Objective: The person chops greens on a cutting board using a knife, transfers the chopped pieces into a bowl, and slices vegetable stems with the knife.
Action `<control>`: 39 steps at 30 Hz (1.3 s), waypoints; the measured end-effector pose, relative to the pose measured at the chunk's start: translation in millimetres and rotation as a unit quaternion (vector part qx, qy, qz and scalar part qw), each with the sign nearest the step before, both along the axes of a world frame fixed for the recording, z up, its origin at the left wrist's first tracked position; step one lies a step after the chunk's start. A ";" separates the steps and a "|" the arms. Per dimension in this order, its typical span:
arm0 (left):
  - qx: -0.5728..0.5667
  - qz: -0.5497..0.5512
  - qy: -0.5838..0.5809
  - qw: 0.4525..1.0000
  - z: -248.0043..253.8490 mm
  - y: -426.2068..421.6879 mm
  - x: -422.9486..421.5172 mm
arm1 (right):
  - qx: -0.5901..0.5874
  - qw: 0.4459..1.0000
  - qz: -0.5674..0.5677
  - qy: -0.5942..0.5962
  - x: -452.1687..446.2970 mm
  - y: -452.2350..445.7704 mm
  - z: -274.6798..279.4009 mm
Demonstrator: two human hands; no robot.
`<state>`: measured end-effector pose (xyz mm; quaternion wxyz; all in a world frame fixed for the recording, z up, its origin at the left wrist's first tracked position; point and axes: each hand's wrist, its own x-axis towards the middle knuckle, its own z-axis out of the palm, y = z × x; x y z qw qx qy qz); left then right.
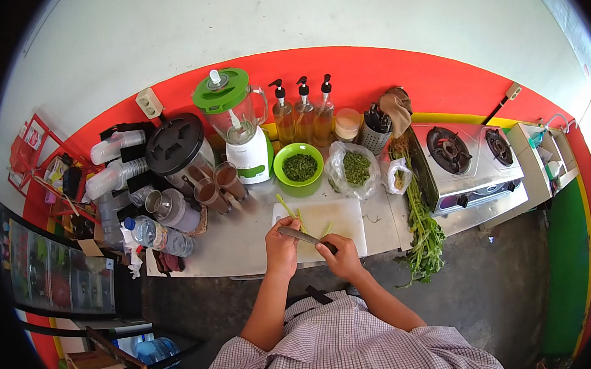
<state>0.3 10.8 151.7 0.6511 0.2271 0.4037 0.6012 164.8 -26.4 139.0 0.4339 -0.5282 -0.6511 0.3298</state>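
My right hand is closed round the dark handle of a knife. Its blade points left, its tip close to the fingers of my left hand. From that left hand, whose fingers are pinched together, a thin green stalk sticks up and away. Both hands are over the near part of a white cutting board, where a few short green stalk pieces lie. Just behind the board stand a green bowl of chopped greens and a clear plastic bag holding more of them.
A blender, pump bottles and a utensil holder line the wall. Cups and a water bottle crowd the left. On the right, leafy stalks hang over the counter edge beside a gas stove.
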 end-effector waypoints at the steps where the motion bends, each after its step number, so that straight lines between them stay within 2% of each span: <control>1: 0.002 -0.004 0.003 1.000 -1.2 0.4 0.2 | -0.002 1.000 0.000 0.000 -0.3 -0.2 0.1; 14: -0.004 -0.019 -0.004 1.000 -12.0 6.0 2.4 | -0.026 1.000 -0.012 -0.001 5.4 3.2 -2.6; 27: -0.004 -0.031 -0.013 0.999 -2.3 0.6 14.2 | -0.032 0.999 -0.035 -0.027 5.5 0.0 2.7; 39: 0.003 -0.006 0.034 0.999 6.5 -8.0 11.7 | -0.016 0.997 -0.060 -0.043 -6.4 -0.9 3.9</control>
